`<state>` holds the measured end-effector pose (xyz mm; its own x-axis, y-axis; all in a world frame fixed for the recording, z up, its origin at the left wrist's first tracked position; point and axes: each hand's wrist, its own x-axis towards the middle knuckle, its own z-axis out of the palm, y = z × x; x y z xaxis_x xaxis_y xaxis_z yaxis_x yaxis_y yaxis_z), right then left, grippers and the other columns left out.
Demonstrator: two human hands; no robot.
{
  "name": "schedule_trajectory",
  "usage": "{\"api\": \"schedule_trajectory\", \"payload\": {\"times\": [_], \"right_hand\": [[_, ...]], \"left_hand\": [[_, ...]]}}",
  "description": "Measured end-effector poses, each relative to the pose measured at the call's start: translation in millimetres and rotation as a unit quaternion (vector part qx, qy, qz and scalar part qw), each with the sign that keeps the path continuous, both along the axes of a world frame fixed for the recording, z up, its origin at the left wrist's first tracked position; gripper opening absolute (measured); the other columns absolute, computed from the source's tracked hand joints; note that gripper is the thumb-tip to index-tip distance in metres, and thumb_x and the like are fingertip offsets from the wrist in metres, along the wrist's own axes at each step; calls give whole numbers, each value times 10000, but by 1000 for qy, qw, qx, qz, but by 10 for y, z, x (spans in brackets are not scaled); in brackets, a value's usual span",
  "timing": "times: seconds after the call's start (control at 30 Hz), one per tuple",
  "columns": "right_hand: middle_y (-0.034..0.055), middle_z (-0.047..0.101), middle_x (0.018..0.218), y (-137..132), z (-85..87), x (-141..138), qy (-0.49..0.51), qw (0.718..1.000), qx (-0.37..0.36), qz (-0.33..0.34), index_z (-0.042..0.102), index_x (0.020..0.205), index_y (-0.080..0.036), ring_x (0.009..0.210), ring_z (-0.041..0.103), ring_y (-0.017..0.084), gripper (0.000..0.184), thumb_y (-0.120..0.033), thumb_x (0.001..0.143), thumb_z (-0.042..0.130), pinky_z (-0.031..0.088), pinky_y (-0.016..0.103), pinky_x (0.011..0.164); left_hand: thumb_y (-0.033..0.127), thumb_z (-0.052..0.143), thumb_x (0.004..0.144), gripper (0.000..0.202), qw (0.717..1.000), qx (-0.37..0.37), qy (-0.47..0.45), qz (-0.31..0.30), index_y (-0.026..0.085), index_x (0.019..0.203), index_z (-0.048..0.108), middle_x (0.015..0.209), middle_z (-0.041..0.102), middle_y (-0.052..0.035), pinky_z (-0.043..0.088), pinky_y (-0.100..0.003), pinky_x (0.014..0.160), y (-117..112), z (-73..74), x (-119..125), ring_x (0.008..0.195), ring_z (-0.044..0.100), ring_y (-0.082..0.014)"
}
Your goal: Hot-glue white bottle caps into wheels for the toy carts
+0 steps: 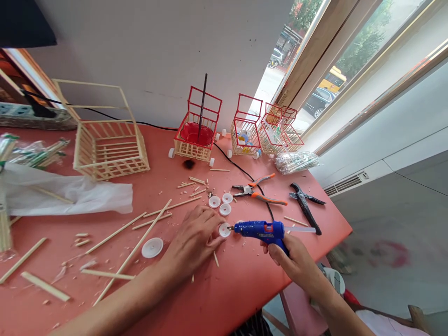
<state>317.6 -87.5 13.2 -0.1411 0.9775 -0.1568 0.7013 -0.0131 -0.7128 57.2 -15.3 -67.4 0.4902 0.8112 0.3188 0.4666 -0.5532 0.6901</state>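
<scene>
White plastic cap (224,231): being pinched by nearer left hand (199,231), about ten o'clock from right hand (296,259). Blue glue gun (259,228): being gripped by right hand, long axis being held nine-to-three, nozzle being aimed at cap.

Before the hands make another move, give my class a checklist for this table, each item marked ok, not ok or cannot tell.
1. Left hand steadying the cap: ok, fingers at its edge.
2. Right hand on the glue gun: ok, gripping the handle.
3. Nozzle at the cap: ok.
4. Glue stick loaded: ok, it protrudes from the back.
5. Glue gun hot: cannot tell.
6. Cord clear of the pliers: not ok, they cross.
</scene>
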Motion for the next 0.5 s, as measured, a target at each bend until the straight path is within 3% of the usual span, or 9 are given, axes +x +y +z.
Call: {"api": "schedule_trajectory", "payload": {"times": [0.17, 0.5], "right_hand": [[39, 660, 668, 16, 26, -40, -32, 999, 15, 19, 715, 902, -164, 550, 543, 166, 520, -595, 1035, 456, 403, 290, 549], [83, 742, 771, 35, 40, -39, -86, 996, 15, 25, 658, 850, -185, 662, 631, 212, 422, -532, 1027, 496, 414, 305, 609]], "left_hand": [[196, 648, 966, 101, 1000, 23, -6, 3, 210, 1037, 718, 1067, 732, -62, 473, -427, 934, -7, 19, -8, 1046, 622, -287], [209, 671, 953, 107, 1000, 27, -7, 3, 199, 1051, 713, 1096, 740, -76, 474, -438, 968, 4, 60, -19, 1084, 629, -298]]}}
